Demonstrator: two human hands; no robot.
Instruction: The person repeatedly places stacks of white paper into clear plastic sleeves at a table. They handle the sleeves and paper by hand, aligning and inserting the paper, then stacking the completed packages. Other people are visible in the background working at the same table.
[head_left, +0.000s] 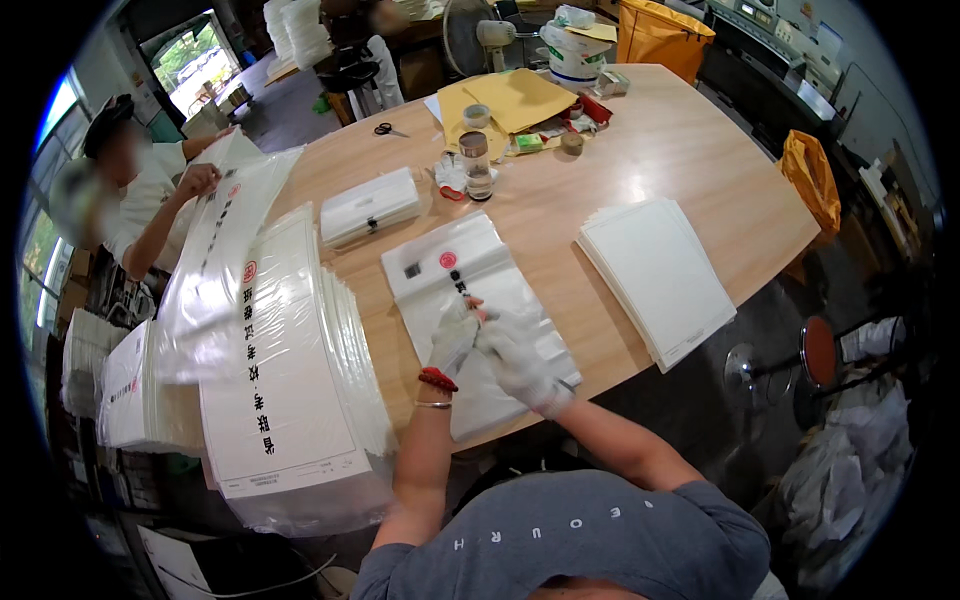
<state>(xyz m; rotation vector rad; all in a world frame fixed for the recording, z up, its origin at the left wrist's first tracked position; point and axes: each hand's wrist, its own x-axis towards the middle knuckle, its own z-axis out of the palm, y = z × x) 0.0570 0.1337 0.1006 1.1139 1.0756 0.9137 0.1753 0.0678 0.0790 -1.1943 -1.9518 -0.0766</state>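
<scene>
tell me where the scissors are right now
In the head view, the scissors lie near the far edge of the table, left of the yellow paper and beyond the plastic bundle.

Head camera looks down across the table [690,140].

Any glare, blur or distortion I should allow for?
Head view: glare streaks the plastic sheet at left, pale sheen lies on the tabletop, the doorway is washed out, the co-worker is partly blurred, creases show on the central plastic bag, and fisheye black fills the corners.
</scene>
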